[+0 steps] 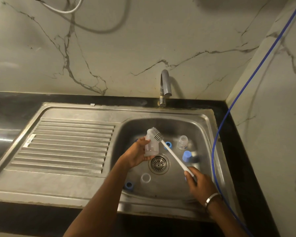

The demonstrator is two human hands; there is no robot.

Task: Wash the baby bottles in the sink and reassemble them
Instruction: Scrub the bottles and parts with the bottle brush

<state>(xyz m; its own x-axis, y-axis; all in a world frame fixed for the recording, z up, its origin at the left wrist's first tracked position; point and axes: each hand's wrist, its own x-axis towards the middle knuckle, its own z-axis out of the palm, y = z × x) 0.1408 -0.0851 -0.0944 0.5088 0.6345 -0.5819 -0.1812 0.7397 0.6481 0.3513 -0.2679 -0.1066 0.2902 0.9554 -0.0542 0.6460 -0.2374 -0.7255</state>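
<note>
My left hand (138, 153) grips a clear baby bottle (151, 146) over the steel sink basin (202, 127), its neck pointing up and away. My right hand (197, 181) holds the white handle of a bottle brush (173, 156); its grey bristle head lies against the bottle's neck, outside it. A second clear bottle (182, 142) stands in the basin at the right. Beside it are a blue cap (186, 155) and a blue ring (168, 144). Another blue ring (129, 185) and a clear ring-shaped part (145, 178) lie near the basin's front.
The drain (158, 164) sits mid-basin, under the bottle. A chrome tap (165, 86) stands behind the basin, with no water running. The ribbed drainboard (67, 144) stretches left. A blue hose (229, 113) runs down the right wall past the sink's edge.
</note>
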